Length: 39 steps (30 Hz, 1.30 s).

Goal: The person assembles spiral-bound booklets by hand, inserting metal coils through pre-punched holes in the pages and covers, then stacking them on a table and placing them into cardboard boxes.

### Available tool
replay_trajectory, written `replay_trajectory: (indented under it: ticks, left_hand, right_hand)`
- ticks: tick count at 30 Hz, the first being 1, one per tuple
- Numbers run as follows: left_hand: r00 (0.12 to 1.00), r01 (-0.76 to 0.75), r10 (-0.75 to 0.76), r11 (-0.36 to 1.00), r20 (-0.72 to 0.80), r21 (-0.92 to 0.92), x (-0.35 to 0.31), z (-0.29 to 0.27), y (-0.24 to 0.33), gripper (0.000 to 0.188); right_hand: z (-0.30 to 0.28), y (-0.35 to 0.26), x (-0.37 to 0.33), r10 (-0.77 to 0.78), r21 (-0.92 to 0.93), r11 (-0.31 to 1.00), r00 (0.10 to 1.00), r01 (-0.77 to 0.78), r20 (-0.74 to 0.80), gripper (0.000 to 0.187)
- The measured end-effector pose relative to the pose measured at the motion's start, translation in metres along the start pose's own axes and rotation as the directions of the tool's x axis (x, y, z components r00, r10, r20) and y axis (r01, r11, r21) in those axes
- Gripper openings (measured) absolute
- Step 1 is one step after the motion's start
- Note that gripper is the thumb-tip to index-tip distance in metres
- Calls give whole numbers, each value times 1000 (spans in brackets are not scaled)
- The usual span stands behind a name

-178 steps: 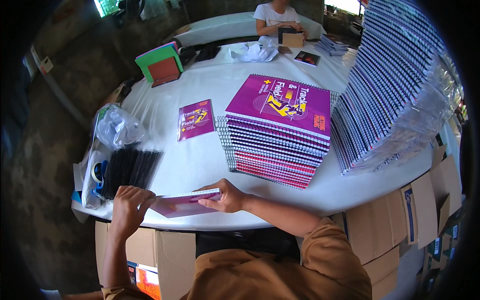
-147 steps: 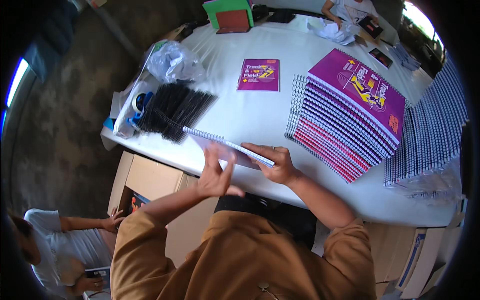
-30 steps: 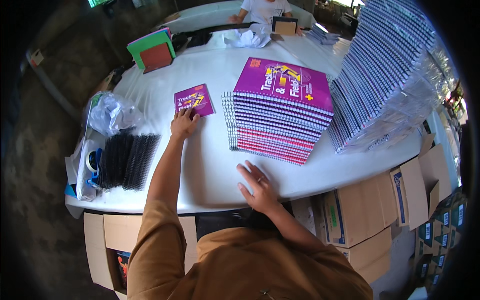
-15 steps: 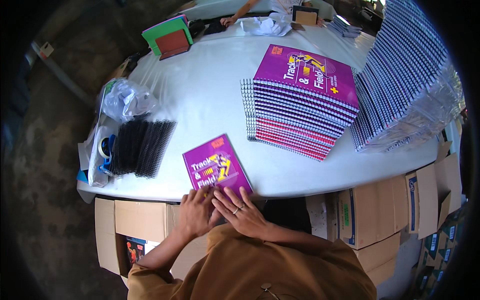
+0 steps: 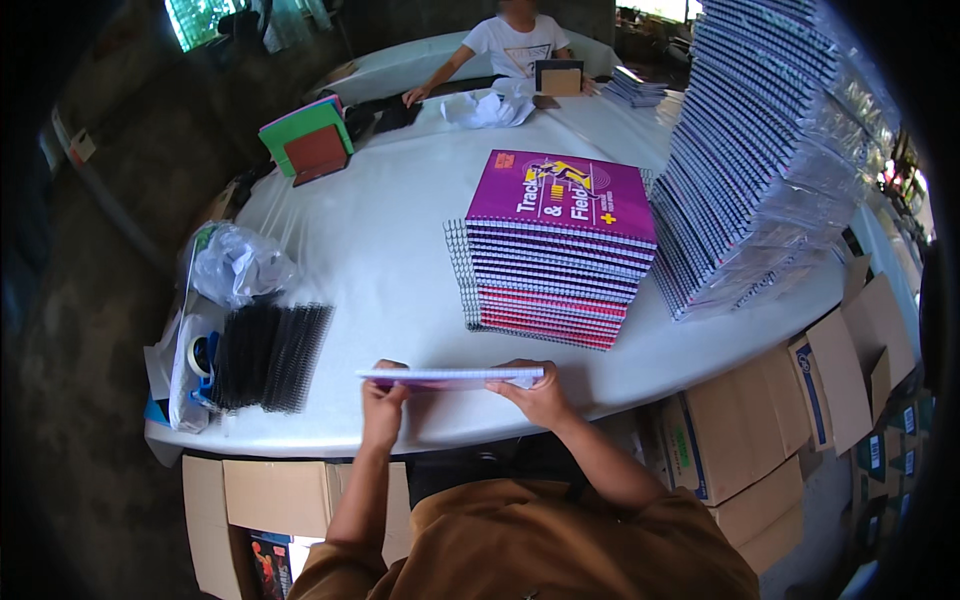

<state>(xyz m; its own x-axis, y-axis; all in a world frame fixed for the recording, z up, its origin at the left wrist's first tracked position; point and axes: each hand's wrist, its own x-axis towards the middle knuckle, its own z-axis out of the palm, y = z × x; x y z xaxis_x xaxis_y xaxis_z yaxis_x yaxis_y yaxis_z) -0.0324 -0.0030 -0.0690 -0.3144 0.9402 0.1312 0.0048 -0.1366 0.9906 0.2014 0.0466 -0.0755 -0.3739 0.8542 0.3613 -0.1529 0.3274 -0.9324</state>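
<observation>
Both my hands hold one purple book (image 5: 450, 377) edge-on just above the near side of the table, its page edges turned upward. My left hand (image 5: 382, 400) pinches its left end, thumb on the near face. On the right end, my right hand (image 5: 540, 393) grips with the fingers behind. Beyond it stands a stack of spiral-bound books (image 5: 555, 270) with a purple cover on top. Left of my hands lie several black spiral binding coils (image 5: 270, 357) in a row.
A tall leaning stack of spiral-bound books (image 5: 750, 160) rises at the right. A clear plastic bag (image 5: 240, 263) and a blue tape dispenser (image 5: 202, 365) are at the left edge. Cardboard boxes (image 5: 745, 425) stand below the table. Across it sits another person (image 5: 510, 50).
The purple book has gone from lying flat under my hands to being held up on edge between them. The view has tilted up, showing more of the person opposite.
</observation>
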Motion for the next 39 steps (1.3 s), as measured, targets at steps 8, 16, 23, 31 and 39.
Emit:
replay_trajectory:
  ticks: [8, 16, 23, 31, 39]
  left_hand:
    - [968, -10, -88, 922, 234, 387, 9, -7, -29, 15]
    - [920, 176, 367, -73, -138, 982, 90, -134, -23, 32]
    - [896, 201, 396, 37, -199, 979, 92, -154, 15, 30]
    - [964, -265, 211, 773, 160, 576, 53, -63, 92, 38]
    - [960, -153, -32, 773, 279, 616, 33, -28, 82, 35]
  right_hand:
    - [-20, -32, 11, 56, 133, 989, 996, -64, 64, 21]
    - [-29, -20, 19, -65, -106, 991, 987, 81, 145, 31]
    - [-35, -27, 14, -40, 18, 999, 996, 38, 83, 27]
    - [-38, -22, 7, -91, -14, 996, 995, 90, -47, 18]
    - [-36, -23, 8, -124, -30, 992, 992, 124, -12, 21]
